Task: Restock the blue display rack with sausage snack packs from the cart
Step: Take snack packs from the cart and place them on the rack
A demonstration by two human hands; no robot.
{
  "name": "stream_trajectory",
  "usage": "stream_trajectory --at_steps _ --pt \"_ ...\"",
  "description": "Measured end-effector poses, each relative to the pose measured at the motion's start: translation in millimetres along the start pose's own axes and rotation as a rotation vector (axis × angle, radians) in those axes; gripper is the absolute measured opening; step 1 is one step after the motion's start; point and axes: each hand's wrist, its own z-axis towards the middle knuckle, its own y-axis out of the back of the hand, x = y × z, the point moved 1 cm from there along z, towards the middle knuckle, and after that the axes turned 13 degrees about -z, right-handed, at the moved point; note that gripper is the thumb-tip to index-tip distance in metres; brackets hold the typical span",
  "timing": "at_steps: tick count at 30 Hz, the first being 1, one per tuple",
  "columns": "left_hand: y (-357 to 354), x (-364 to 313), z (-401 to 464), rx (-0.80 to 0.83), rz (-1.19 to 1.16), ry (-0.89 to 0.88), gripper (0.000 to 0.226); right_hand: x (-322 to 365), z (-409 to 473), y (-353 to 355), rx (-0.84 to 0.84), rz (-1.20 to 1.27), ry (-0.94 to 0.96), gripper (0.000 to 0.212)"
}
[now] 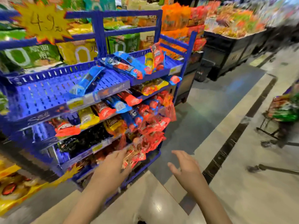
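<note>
The left hand (111,167) reaches toward the red packs (137,156) at the front edge of the blue display rack's (97,28) lower shelf, fingers loosely spread and holding nothing that I can make out (blur hides whether the fingertips touch the packs). The right hand (186,168) hovers over the floor beside the rack, fingers apart and empty. The sausage snack packs (150,120) crowd the right end of the middle shelves, several hanging over the front edge; the top shelf carries only a few blue packs (87,80). The cart (281,110) stands well apart at the right. Likely risk: a brush from either hand could tip the overhanging packs onto the floor.
</note>
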Motion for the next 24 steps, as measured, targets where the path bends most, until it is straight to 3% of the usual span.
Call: stream_trajectory --at_steps 4,9,14,17,20,24 --pt "26.3 -17.0 60.3 -0.076 -0.004 -0.017 0.070 -12.7 65.8 27.6 -0.047 0.059 0.032 0.046" --pt "55.5 -54.8 122.3 -0.172 -0.037 -0.082 0.064 -22.5 145.1 62.3 -0.091 0.097 0.100 0.058" --pt "97.2 -93.3 183.0 -0.327 0.001 -0.165 0.058 -17.6 234.1 115.1 -0.236 0.146 0.256 0.042" --pt "120.2 -116.3 227.0 -0.420 0.054 -0.175 0.058 -11.6 297.2 147.4 -0.326 0.185 0.339 0.044" --pt "135.6 -134.7 280.4 -0.445 0.095 -0.126 0.049 -2.8 355.0 171.8 -0.346 0.178 0.453 0.047" --pt "143.9 -148.8 357.0 -0.363 0.208 0.060 0.036 5.0 421.8 177.7 -0.247 0.004 0.611 0.066"
